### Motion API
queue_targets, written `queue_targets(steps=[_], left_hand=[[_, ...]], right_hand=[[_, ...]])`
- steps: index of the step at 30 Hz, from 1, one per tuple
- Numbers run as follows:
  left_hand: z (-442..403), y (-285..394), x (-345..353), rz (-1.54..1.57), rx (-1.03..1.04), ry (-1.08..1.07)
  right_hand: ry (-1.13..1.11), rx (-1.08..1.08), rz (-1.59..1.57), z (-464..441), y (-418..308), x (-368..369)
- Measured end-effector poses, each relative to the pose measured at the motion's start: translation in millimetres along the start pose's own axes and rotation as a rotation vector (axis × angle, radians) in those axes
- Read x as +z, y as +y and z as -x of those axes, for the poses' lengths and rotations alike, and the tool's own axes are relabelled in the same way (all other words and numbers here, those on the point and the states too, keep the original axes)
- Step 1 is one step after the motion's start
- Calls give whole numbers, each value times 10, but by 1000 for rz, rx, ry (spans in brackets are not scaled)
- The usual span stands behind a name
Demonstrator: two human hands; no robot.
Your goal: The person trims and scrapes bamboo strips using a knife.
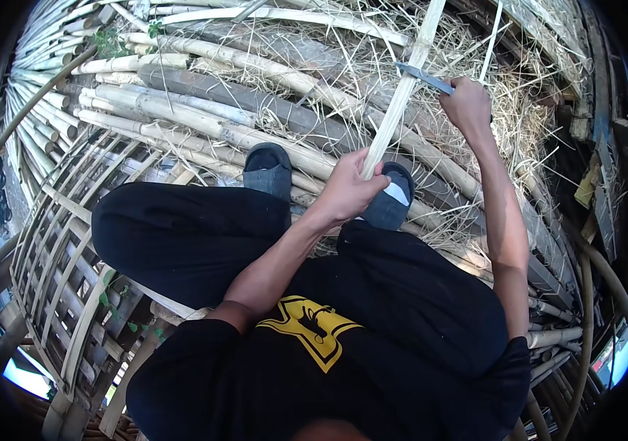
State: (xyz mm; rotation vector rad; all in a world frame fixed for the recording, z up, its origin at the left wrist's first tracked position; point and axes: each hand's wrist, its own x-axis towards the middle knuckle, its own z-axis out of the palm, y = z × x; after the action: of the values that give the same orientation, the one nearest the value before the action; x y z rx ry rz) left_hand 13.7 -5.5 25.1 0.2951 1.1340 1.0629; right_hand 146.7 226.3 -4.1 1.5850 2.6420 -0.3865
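Note:
My left hand [351, 187] is closed around the near end of a pale bamboo strip [404, 87], which slants up and away past the top edge of the view. In my right hand [467, 107] is a knife, gripped by its handle, which my fingers mostly hide. The knife blade [426, 78] points left and lies across the strip, well beyond my left hand. Whether its edge cuts into the bamboo I cannot tell. My sandalled feet [267, 171] rest on the poles below, one on each side of my left hand.
Bamboo poles [255, 67] lie side by side under me, strewn with thin shavings [520, 110]. A stack of cut poles [38, 110] stands at the far left. Nearer on the left is a woven bamboo lattice [71, 272]. Dark timbers [604, 140] line the right side.

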Motion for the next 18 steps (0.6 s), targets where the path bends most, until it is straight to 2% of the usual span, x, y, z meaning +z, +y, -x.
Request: queue_targets(steps=[4,6,7,9,14,16,18], left_hand=[[-27,11,-11,27,-8,37],[-54,-51,-67,-2,15,88],[-44,-21,-57,-2,-9,98],[-59,-38,-48,-6,0,95],[-32,-76,-11,-41,-33,33],[-20,-87,12,37,-92,-39],[-9,-62,15,34,-99,-61]], right_hand=[[-59,7,-31,236,-225,-20],[-141,-150,-117,410,-380,115],[-144,-151,-117,457,-458,129],[-201,-144,-182,507,-543,130],[-125,-89,-137,286,-342,115],[-65,-12,-87,184,-226,103],[-99,32,-139,138,-147,100]])
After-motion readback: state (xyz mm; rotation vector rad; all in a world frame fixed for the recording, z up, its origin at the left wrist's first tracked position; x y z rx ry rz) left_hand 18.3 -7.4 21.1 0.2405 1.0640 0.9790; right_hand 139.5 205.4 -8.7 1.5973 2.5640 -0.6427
